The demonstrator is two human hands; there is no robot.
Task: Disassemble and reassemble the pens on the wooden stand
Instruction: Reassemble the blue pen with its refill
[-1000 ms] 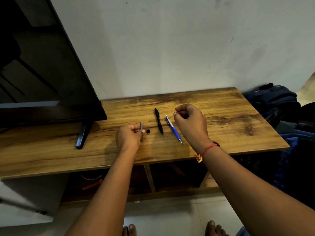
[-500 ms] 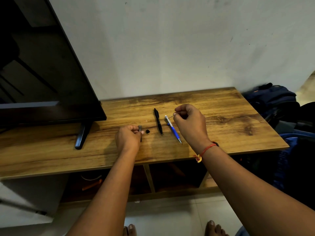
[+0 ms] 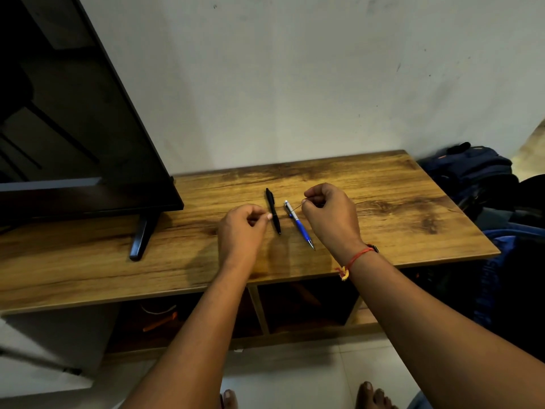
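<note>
On the wooden stand [image 3: 392, 184] a black pen [image 3: 274, 215] and a blue-and-silver pen [image 3: 301, 228] lie side by side, tips toward me. My left hand [image 3: 243, 228] rests just left of the black pen, with thumb and fingers pinched shut. The grey pen piece it held earlier and the small black cap are hidden under it. Right of the blue pen, my right hand [image 3: 330, 216] pinches a thin dark refill [image 3: 297, 208] that slants down toward the blue pen's silver top.
A black TV [image 3: 73, 128] stands at the left on a foot [image 3: 141, 237]. A dark backpack [image 3: 472, 172] lies on the floor to the right of the stand. Open shelves [image 3: 306, 302] below hold an orange object [image 3: 160, 321]. My bare feet show at the bottom.
My left hand has moved right, toward the black pen, and now covers the small black cap. The grey piece has disappeared into its grip. My right hand has barely moved.
</note>
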